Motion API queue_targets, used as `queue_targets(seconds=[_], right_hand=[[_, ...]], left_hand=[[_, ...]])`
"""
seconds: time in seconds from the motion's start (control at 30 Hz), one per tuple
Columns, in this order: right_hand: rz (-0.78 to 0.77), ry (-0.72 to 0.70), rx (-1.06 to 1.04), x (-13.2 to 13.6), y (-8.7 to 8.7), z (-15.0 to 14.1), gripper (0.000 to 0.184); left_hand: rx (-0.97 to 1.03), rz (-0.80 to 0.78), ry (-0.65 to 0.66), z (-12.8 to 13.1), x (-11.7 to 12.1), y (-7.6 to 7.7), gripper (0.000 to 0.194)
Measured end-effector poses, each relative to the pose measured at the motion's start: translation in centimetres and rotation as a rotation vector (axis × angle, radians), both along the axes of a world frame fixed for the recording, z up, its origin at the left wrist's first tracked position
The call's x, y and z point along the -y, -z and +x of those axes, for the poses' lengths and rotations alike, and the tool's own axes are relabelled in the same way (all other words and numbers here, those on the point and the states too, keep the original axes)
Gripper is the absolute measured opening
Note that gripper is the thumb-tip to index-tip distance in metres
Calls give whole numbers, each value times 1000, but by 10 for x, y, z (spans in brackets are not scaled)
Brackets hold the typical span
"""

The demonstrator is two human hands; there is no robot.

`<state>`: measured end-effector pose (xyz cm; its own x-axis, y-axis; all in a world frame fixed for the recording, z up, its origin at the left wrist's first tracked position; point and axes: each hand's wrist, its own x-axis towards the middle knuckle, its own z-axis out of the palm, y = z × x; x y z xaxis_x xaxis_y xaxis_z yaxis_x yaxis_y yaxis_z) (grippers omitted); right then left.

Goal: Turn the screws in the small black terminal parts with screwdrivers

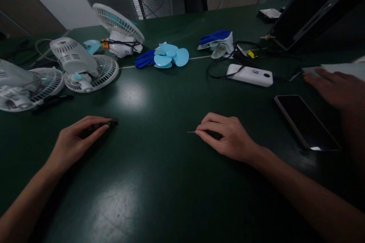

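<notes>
My left hand [75, 138] is closed in a pinch on a small black-and-green piece [114, 123], which looks like a tool handle and is mostly covered by the fingers. To the right, my right hand [228, 136] pinches a thin metal shaft [190, 132] between thumb and fingertips. Its tip points left, toward my other hand. Whatever else lies inside that palm is dark and hidden. Both hands rest low over the dark green table [154, 152], well apart from each other.
White fans [74, 57] crowd the left. Light blue fan blades [171, 56] and blue-and-white gloves [218, 40] lie at the back. On the right are a white power bank [249, 75] with a cable, a phone [306, 121] and another person's hand [333, 85] on paper.
</notes>
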<state>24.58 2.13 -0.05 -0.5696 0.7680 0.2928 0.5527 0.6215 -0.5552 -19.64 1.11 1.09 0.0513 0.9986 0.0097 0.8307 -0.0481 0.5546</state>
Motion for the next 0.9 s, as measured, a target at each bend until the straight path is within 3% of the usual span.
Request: queue_targets(seconds=[0.13,0.67,0.9], right_hand=[[3,0,1,0,0,-2,21],[42,-8,47,1,2,-9,19],[48,-35,63,9,1,-19,19]], left_hand=[[-1,3,20,13,1,1,43],[38,9,443,105,21,5,25],[112,25,539,152,25,4,20]])
